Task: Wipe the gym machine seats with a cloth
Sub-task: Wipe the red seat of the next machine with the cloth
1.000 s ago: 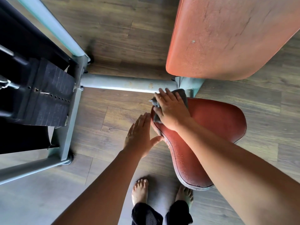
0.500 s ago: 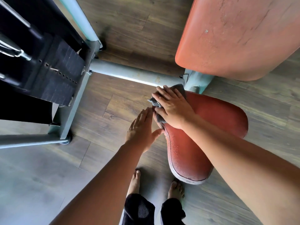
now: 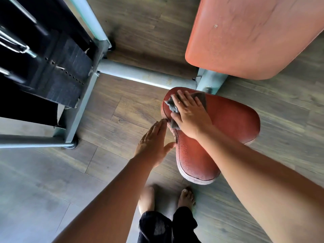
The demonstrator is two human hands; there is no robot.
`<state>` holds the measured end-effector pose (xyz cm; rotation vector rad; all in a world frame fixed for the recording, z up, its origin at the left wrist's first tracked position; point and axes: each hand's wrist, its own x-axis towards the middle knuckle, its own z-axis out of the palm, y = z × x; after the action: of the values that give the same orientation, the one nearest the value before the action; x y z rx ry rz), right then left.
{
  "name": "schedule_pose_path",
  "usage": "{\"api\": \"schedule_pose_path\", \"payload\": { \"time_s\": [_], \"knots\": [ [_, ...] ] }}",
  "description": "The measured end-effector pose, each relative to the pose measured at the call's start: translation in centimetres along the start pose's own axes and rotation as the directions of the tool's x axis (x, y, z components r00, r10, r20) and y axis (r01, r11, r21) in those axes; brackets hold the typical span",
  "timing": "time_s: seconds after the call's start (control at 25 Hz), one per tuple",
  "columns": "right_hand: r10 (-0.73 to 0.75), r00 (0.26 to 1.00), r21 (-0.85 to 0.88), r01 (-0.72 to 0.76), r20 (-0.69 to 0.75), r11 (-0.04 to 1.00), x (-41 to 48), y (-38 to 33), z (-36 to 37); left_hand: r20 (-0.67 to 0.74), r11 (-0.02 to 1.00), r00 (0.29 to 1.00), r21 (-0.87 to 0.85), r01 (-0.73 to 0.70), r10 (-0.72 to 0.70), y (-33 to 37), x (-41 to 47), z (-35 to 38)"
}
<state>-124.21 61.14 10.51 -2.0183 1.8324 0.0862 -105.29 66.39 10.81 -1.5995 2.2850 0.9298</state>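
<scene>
A red padded seat (image 3: 233, 123) of the gym machine sits low in the middle, with small drops on its near part. My right hand (image 3: 190, 115) lies flat on a grey cloth (image 3: 171, 106) and presses it onto the seat's far left corner. My left hand (image 3: 154, 141) is flat with fingers together beside the seat's left edge, its thumb touching the rim. An orange-red back pad (image 3: 245, 37) slopes above the seat at the upper right.
A pale grey-green metal frame bar (image 3: 140, 75) runs along the floor behind the seat. A black weight stack (image 3: 57, 72) with its cable stands at the left. My bare feet (image 3: 166, 197) stand on the wooden floor (image 3: 114, 111) just before the seat.
My right hand with the cloth has stayed on the seat's far left corner, shifting slightly. The view has drifted, so the seat sits further right. My left hand remains beside the rim.
</scene>
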Motion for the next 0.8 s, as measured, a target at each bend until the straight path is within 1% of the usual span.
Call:
{"api": "schedule_pose_path", "payload": {
  "time_s": [0.16, 0.24, 0.28, 0.4, 0.44, 0.48, 0.6, 0.68, 0.72, 0.76, 0.8],
  "knots": [
    [-0.121, 0.992, -0.035, 0.12, -0.035, 0.992, -8.9, -0.5, 1.2, 0.029, 0.999, 0.999, -0.002, -0.043, 0.043, 0.2, -1.2, 0.2],
    [-0.147, 0.989, -0.032, 0.147, -0.002, 0.989, -8.9, 1.0, 1.0, 0.054, 0.998, 0.997, 0.012, -0.062, 0.061, 0.3, -1.7, 0.1],
    [-0.116, 0.993, -0.033, 0.117, 0.011, 0.993, -7.7, 1.5, 0.7, 0.064, 0.997, 0.995, 0.023, -0.075, 0.073, 0.2, -2.0, 0.1],
    [0.135, 0.991, 0.012, -0.135, 0.01, 0.991, -3.7, 1.4, 0.2, 0.078, 0.993, 0.991, 0.037, -0.108, 0.104, 0.3, -2.5, 0.4],
    [0.188, 0.982, 0.024, -0.188, -0.002, 0.982, -3.6, 0.7, 0.3, 0.075, 0.993, 0.991, 0.034, -0.115, 0.112, 0.3, -2.6, 0.5],
    [0.197, 0.98, 0.027, -0.196, -0.028, 0.98, -4.5, -0.2, 0.7, 0.071, 0.992, 0.99, 0.028, -0.126, 0.123, 0.3, -2.7, 0.6],
    [0.085, 0.993, 0.006, -0.085, -0.082, 0.996, -10.9, -2.5, 2.0, 0.057, 0.985, 0.984, 0.019, -0.171, 0.17, 0.3, -3.0, 0.9],
    [0.015, 0.995, 0.016, -0.014, -0.099, 1.0, -13.5, -1.9, 2.3, 0.062, 0.981, 0.98, 0.024, -0.192, 0.19, 0.4, -3.4, 0.9],
    [-0.006, 0.996, 0.017, 0.008, -0.089, 1.0, -13.3, -1.0, 2.1, 0.066, 0.979, 0.978, 0.032, -0.2, 0.198, 0.5, -3.5, 0.8],
    [-0.002, 0.997, 0.009, 0.003, -0.078, 1.0, -12.3, -0.2, 1.9, 0.071, 0.978, 0.977, 0.04, -0.203, 0.2, 0.6, -3.7, 0.7],
    [0.037, 0.997, 0.007, -0.037, -0.067, 0.999, -10.9, 0.6, 1.7, 0.074, 0.978, 0.977, 0.047, -0.204, 0.2, 0.6, -3.8, 0.6]
  ]
}}
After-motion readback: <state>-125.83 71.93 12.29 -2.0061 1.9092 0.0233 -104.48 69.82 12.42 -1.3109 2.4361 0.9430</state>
